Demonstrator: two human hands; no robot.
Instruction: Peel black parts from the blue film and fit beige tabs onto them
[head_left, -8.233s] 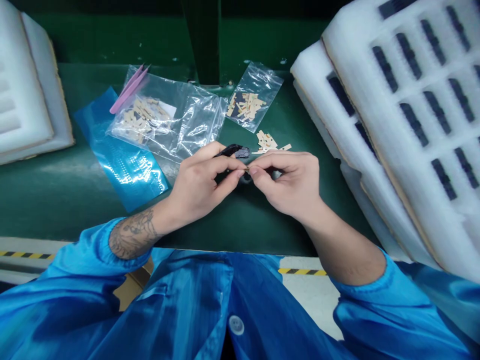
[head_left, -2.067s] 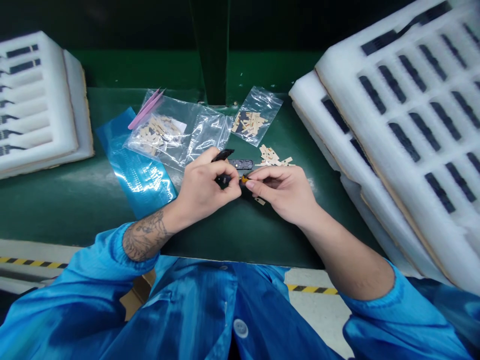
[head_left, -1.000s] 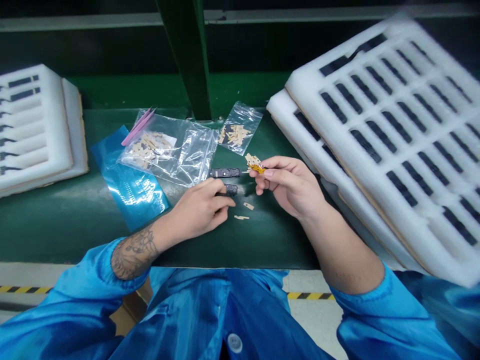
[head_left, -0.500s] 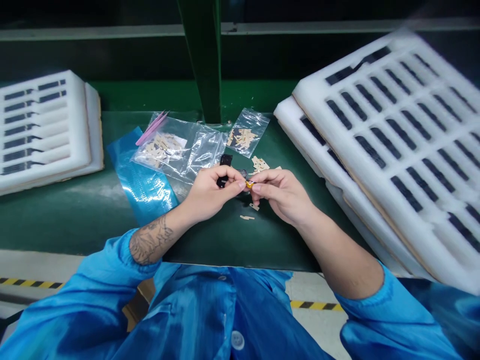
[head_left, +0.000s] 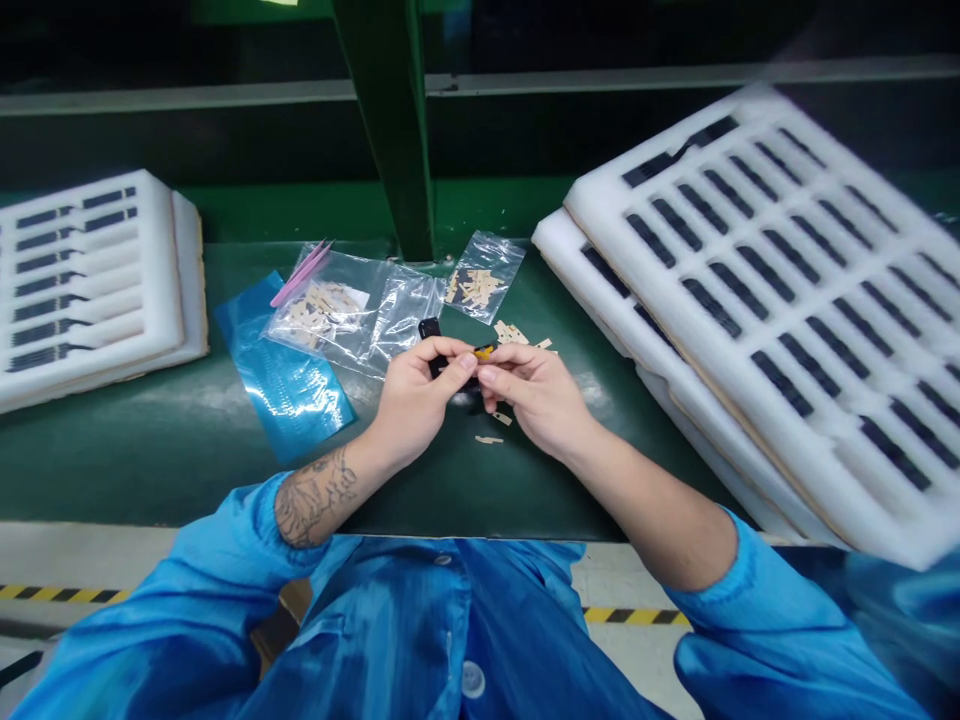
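- Small orange-yellow flex strip point(head_left: 484, 352), centre of frame, pinched in a narrow grip by thumb and forefinger of right hand point(head_left: 536, 395)
- Left hand point(head_left: 416, 395) curled shut around black plastic part point(head_left: 430, 329), fingertips just beside the strip; contact impossible to tell
- Progress, as far as visible: only a few strips out of the bags, most of the stock bagged
- Loose cream strips point(head_left: 514, 335) in small heap just above right hand; stray cream strips point(head_left: 488, 439) on green bench mat point(head_left: 150, 440) below the hands
- Upper centre: small zip bag point(head_left: 484, 277) with cream strips and a dark piece
- Left of it: larger zip bag point(head_left: 401, 315) with more strips, pink tweezers point(head_left: 300, 275) across its upper edge
- Under its left edge: blue film bag point(head_left: 281, 390)
- Upper right: stacked foam trays point(head_left: 750, 300); far left: foam tray point(head_left: 97, 290); both with rows of dark bars in slots, contents too blurred to tell
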